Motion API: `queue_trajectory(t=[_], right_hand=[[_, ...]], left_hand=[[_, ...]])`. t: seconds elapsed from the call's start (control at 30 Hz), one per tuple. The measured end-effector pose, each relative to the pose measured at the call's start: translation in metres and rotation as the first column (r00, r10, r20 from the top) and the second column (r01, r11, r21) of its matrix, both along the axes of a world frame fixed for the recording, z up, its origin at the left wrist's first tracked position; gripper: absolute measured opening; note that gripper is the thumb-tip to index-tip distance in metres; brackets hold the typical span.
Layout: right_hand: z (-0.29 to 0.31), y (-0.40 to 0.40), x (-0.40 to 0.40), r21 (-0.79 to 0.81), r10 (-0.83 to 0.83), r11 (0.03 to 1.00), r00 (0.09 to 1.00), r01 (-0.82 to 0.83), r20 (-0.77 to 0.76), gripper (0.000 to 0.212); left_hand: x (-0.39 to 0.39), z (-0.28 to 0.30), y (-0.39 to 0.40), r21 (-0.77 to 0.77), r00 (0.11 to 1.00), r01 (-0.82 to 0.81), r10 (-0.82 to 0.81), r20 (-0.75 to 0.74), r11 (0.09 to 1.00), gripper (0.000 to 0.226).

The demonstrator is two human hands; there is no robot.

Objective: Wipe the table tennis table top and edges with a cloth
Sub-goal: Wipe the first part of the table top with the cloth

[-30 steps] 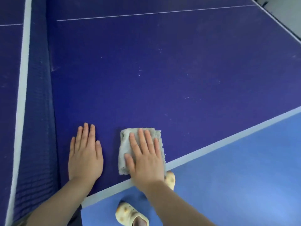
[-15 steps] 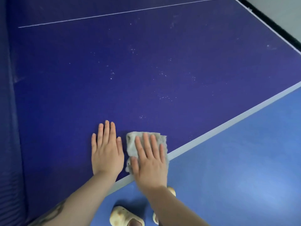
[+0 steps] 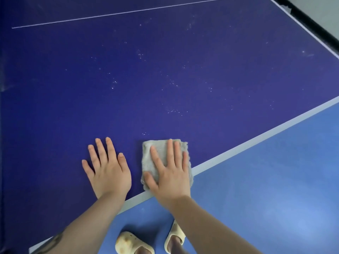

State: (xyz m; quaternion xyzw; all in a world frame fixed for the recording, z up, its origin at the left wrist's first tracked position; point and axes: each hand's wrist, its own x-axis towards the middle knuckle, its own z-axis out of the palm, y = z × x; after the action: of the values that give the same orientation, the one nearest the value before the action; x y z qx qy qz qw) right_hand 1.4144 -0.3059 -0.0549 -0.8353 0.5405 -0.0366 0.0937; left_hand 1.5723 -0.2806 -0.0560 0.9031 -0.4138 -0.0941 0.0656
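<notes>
Both hands lie flat with straight fingers near the tabletop's white edge line [image 3: 238, 147]. The right hand [image 3: 168, 173] presses a folded grey cloth [image 3: 157, 153] down under its palm and spread fingers; it curls round nothing. The left hand [image 3: 107, 169] rests bare on the dark blue tabletop [image 3: 165, 70], just beside the cloth and not touching it, seemingly as a brace.

The cloth sits right at the edge line, its near corner reaching the white band, with the heel of the right hand overhanging the rim. The step in hand looks to be a wiping pass over the top.

To do it well, I would keep the palm flat so the whole fold stays in contact, and push away from the edge line in straight, overlapping strokes. Pale specks [image 3: 172, 110] are scattered across the surface beyond the cloth, well away from the edge line, so the reach must go far in. The left hand should keep bearing weight while the body leans. The rim itself will likely need the cloth wrapped over it.

No container shows anywhere. Below the edge line, on the lighter blue floor [image 3: 275, 180], stand two pale slippers [image 3: 134, 242].
</notes>
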Motion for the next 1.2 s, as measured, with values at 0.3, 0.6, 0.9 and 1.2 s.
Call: queue_trajectory(t=[0.3, 0.6, 0.9, 1.2], right_hand=[[-0.002, -0.039, -0.085, -0.025, -0.248, 0.969, 0.967, 0.246, -0.057, 0.063], [0.010, -0.089, -0.032, 0.111, 0.183, 0.980, 0.970, -0.166, -0.161, 0.076], [-0.003, -0.049, -0.082, -0.027, 0.023, 0.999, 0.996, -0.025, -0.081, 0.064], [0.010, -0.158, -0.075, 0.098, -0.113, 0.985, 0.962, 0.141, -0.249, 0.071]], left_hand=[[-0.002, 0.001, -0.001, 0.020, 1.000, -0.002, 0.001, 0.022, 1.000, 0.060], [0.001, 0.000, -0.002, -0.005, 1.000, -0.017, 0.017, 0.012, 1.000, 0.058], [0.001, -0.006, -0.002, -0.034, 0.999, -0.028, 0.029, 0.028, 0.999, 0.056], [0.000, -0.006, -0.003, -0.019, 0.998, -0.025, 0.027, 0.061, 0.999, 0.057]])
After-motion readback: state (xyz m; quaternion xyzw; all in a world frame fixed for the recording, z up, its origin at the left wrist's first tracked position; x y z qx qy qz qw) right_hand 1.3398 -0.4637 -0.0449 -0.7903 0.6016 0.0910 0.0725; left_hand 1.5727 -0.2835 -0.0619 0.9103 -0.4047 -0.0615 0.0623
